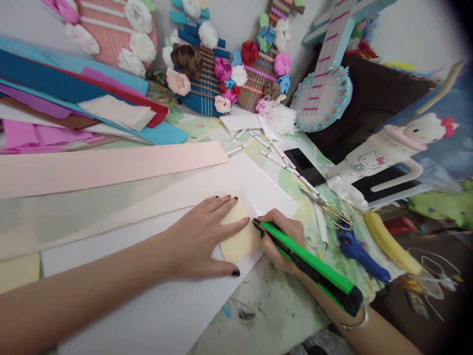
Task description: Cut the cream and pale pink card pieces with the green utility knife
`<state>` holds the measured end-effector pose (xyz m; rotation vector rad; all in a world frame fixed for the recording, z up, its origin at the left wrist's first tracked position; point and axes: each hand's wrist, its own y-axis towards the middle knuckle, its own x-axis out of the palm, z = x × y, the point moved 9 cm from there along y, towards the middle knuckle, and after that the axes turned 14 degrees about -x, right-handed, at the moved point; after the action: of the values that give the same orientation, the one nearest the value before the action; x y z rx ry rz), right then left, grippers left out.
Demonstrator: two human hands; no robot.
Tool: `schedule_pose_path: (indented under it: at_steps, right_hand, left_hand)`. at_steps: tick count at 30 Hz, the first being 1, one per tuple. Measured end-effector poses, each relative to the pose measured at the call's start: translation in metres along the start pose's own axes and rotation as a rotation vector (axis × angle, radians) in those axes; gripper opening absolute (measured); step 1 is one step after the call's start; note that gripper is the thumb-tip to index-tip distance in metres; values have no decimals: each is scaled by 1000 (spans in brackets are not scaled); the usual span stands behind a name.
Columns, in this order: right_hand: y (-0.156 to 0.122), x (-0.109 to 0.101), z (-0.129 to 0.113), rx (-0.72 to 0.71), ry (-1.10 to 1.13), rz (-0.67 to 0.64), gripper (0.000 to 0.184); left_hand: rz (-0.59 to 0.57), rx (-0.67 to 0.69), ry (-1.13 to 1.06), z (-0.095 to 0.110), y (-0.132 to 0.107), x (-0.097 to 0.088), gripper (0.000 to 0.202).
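Observation:
My left hand [207, 234] lies flat with fingers spread, pressing on a cream paper piece [242, 236]. Beneath that is a large white sheet [148, 301]. My right hand [284, 236] is closed round a green and black utility knife [310, 261], its tip at the right edge of the cream piece. Whether the blade is out, I cannot tell. To the left, a long translucent cream strip [92, 212] and a pale pink strip [111, 165] overlap the white sheet.
Gold-handled scissors [334, 212], a blue-handled tool [362, 254] and a yellow banana-shaped item [391, 244] lie right. Behind stand a cat-figure tumbler [380, 153], a phone [305, 165] and several flower-decorated paper instruments [207, 74]. Coloured paper [48, 93] is stacked at left.

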<state>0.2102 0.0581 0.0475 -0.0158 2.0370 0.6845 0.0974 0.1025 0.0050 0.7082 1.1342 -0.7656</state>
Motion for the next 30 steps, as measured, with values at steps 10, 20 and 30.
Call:
schedule_pose_path:
  at_steps: [10,20,30]
  right_hand:
    - [0,-3,-2,-1,-19,-16,19]
    - [-1,-5,-5,-14,-45,-27,21]
    - [-5,1,0,-95,-6,74,15]
  left_hand:
    - [2,-3,-15,0,0,0,85]
    - [0,-8,-19,0,0,-1,84]
    - [-4,-8,-29,0,0,-1,83]
